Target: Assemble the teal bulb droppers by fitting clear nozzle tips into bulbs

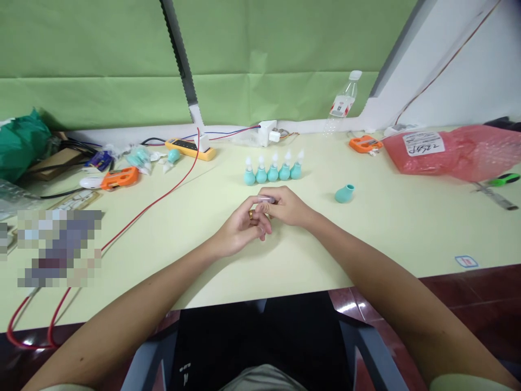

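Close together over the middle of the table are my left hand (240,228) and my right hand (287,206). A small clear tube-like piece (266,200) with a darker end lies between their fingertips. My right hand's fingers are closed on it, and my left index finger reaches its left end. My left hand is partly curled, with a gold ring on one finger. Behind them several teal bulbs with white pointed tips (272,172) stand in a row. To the right, a teal bulb without a tip (344,194) lies tilted, its opening showing.
On the left lie an orange tool (120,177), a yellow power strip (191,149), a red cable (152,203) and a green bag (22,144). At the right are another orange tool (365,144), a red plastic package (451,155) and a clear bottle (344,100).
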A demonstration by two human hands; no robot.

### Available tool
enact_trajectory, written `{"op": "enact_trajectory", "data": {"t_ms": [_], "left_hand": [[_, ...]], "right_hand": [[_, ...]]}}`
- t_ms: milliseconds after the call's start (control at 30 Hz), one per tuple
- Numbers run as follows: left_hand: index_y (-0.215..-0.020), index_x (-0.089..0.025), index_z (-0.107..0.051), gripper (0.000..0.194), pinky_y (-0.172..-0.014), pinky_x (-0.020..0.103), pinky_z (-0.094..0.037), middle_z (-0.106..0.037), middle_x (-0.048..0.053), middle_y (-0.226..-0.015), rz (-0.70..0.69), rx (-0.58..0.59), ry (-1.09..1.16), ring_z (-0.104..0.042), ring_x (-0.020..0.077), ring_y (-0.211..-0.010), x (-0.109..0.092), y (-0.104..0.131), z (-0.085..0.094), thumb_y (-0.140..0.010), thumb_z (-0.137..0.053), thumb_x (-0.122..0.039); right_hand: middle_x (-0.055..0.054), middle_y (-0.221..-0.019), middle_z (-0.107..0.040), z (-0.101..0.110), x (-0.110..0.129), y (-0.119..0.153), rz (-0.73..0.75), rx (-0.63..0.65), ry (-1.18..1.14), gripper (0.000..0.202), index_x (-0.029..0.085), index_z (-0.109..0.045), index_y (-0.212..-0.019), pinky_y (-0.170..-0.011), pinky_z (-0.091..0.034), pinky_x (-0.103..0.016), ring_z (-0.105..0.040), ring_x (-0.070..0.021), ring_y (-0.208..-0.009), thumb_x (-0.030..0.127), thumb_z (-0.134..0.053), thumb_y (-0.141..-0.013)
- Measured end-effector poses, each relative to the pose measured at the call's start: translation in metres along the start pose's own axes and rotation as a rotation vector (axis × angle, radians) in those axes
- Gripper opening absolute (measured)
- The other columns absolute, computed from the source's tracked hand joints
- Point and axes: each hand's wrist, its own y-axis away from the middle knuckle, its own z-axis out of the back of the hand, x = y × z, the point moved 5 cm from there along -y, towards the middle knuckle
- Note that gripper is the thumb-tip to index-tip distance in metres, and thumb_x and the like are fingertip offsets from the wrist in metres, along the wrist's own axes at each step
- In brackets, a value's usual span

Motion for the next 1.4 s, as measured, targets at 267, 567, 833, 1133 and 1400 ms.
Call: {"op": "enact_trajectory", "data": {"t_ms": [267, 567, 833, 1133, 1400], "left_hand": [[-0.145, -0.025, -0.043, 0.057, -0.075, 0.031, -0.054, -0.065, 0.003, -0.091, 0.029, -0.057, -0.180, -0.063, 0.0150, -0.082, -0.004, 0.000, -0.003, -0.091, -0.057, -0.014], [-0.143, -0.024, -0.045, 0.051, -0.074, 0.032, -0.051, -0.066, 0.001, -0.087, -0.063, -0.231, -0.378, -0.060, 0.0131, -0.070, -0.007, 0.005, 0.005, -0.093, -0.050, -0.014], [-0.117, -0.020, -0.059, 0.035, -0.090, 0.038, -0.050, -0.065, 0.006, -0.099, -0.238, -0.458, -0.906, -0.062, 0.0207, -0.095, -0.027, 0.005, 0.024, -0.086, -0.049, -0.008], [-0.140, -0.020, -0.053, 0.054, -0.098, 0.049, -0.050, -0.058, 0.015, -0.126, 0.058, -0.191, -1.195, -0.059, 0.0323, -0.114, 0.006, -0.005, 0.036, -0.087, -0.060, -0.026], [-0.107, -0.021, -0.073, 0.024, -0.081, 0.038, -0.050, -0.063, 0.009, -0.100, 0.080, -0.229, -1.045, -0.062, 0.0227, -0.086, 0.016, -0.005, 0.042, -0.094, -0.054, -0.028]], "right_hand": [[0.003, -0.063, -0.053, 0.009, 0.006, -0.001, -0.031, 0.033, -0.085, 0.047, 0.017, -0.063, -0.075, -0.056, -0.039, -0.027, -0.051, -0.0120, -0.058, 0.061, -0.078, -0.082], [-0.001, -0.066, -0.061, 0.051, 0.010, 0.000, -0.054, -0.099, 0.009, 0.045, 0.018, -0.068, -0.082, -0.060, -0.050, -0.030, -0.058, -0.0149, -0.059, 0.062, -0.075, -0.084], [-0.004, -0.073, -0.061, 0.094, -0.032, 0.001, -0.183, -0.437, 0.100, 0.048, 0.019, -0.061, -0.081, -0.057, -0.049, -0.030, -0.057, -0.0157, -0.064, 0.065, -0.059, -0.094], [-0.007, -0.094, -0.069, 0.055, -0.034, -0.001, -0.207, -0.165, 0.566, 0.021, 0.019, -0.062, -0.093, -0.075, -0.041, -0.032, -0.060, -0.0212, -0.085, 0.033, -0.049, -0.101], [-0.008, -0.095, -0.071, 0.054, -0.041, -0.002, -0.229, -0.162, 0.773, 0.024, 0.019, -0.072, -0.111, -0.071, -0.039, -0.032, -0.058, -0.0208, -0.077, 0.027, -0.063, -0.091]]}}
